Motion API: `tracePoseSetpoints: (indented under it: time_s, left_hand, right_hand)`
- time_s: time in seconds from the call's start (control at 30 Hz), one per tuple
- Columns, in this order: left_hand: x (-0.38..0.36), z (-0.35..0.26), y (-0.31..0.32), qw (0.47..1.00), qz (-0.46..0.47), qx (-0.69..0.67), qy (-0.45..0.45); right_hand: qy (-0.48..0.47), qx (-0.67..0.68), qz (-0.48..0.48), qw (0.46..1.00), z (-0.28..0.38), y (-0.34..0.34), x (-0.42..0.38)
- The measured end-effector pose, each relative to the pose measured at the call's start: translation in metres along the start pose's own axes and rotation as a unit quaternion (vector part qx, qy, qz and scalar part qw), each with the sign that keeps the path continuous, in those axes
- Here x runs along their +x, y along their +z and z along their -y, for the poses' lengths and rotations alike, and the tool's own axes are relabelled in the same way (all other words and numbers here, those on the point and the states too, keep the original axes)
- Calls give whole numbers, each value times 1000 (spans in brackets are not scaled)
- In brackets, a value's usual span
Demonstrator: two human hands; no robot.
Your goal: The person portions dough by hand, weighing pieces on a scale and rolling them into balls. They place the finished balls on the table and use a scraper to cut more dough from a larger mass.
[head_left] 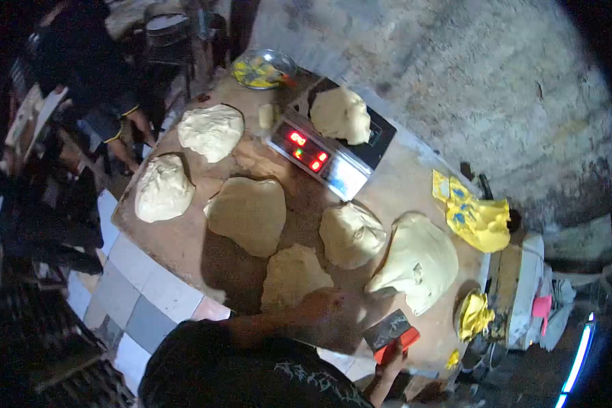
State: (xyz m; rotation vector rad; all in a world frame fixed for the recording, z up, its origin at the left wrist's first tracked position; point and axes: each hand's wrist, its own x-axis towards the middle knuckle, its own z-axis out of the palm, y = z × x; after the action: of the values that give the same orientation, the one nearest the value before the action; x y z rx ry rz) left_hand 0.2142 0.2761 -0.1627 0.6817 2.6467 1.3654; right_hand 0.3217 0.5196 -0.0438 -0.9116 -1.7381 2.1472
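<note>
- Right hand [389,366]: closed around the red handle of a scraper [386,328], whose flat, dark, four-sided blade lies over the near edge of the desk [190,255].
- Left hand [317,304]: in shadow by the near sheet [294,272] of dough; whether its fingers are bent or spread cannot be told.
- Large dough [425,255]: beyond the scraper; smooth, glossy and spreading, with a small torn hollow on its near side.
- Middle lump [352,234]: rounded, with a folded, uneven top; left of the large dough.
- Flat slab [246,216]: broad, matt, with irregular edges; just beyond the near sheet.
- Yellow wrappers: one crumpled [474,316] at the right edge of the desk, one broader with blue print [476,214] farther off.
- Scale [350,173]: metal front with lit red digits; on its dark top sits a pale dough piece [340,115].
- Left lumps: two, thick and wrinkled, one nearer [163,188], one farther [212,132].
- Bowl [289,62]: round, shiny, at the far corner; holds yellow pieces, too small to identify.
- Wall [455,75]: rough, mottled grey, behind the desk.
</note>
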Motion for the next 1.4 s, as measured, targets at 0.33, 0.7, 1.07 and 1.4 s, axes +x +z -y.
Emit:
tracePoseSetpoints:
  time_s: [0.33,0.7,1.07,1.4]
  left_hand:
    - [63,-52,53,984,-78,144,-72]
    - [40,-47,100,955,-165,172,-176]
    - [28,-56,67,954,-75,-109,-268]
    - [252,-2,-291,823,-549,144,10]
  right_hand:
    - [-81,-29,-190,978,57,-23,-31]
    - [-213,-523,288,773,37,48,79]
    - [-195,-578,436,662,70,42,87]
    - [21,-476,18,879,71,28,62]
